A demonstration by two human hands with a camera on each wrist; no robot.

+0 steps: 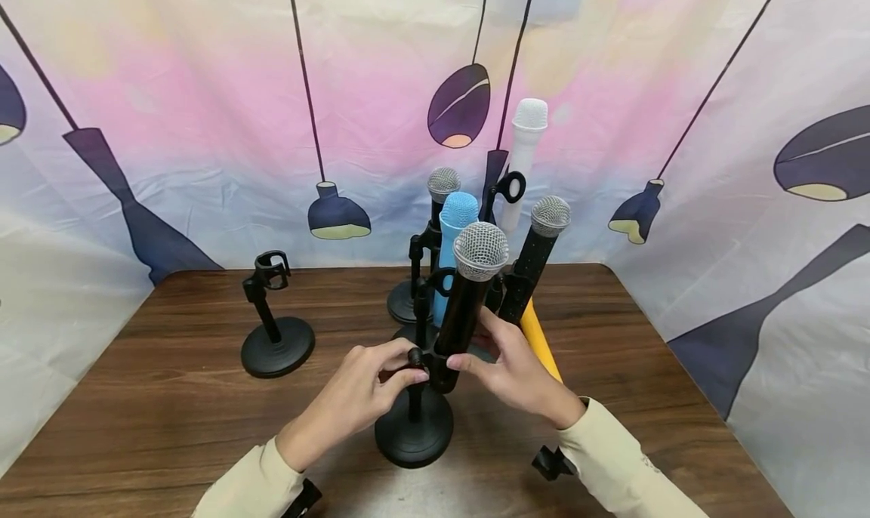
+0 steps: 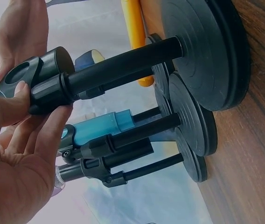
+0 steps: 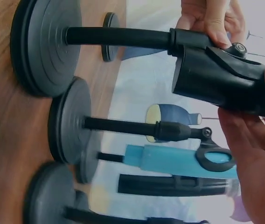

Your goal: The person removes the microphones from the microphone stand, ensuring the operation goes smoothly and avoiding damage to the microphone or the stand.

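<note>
**Near microphone seated in its clip; tipping and slippage are the risks**

The near microphone (image 1: 467,303), black with a silver grille, leans in the clip of the front stand (image 1: 414,433), which is between the middle of the bench (image 1: 170,405) and its front edge. The left hand (image 1: 367,382) pinches the stand's upper joint between thumb and fingers. The right hand (image 1: 513,367) grips the microphone body, thumb opposite fingers. The blue microphone (image 1: 446,257) stands just behind; contact cannot be confirmed. A bare stand (image 1: 277,349) is toward the back left corner.

Assessed hazards: a hard push by the right hand, unmatched by the left, could tip the stand. If the clip is not fully gripping, the microphone could slide through on release. A loose joint could let the heavy head sag. Swinging it backward could knock the crowded neighbours.
</note>
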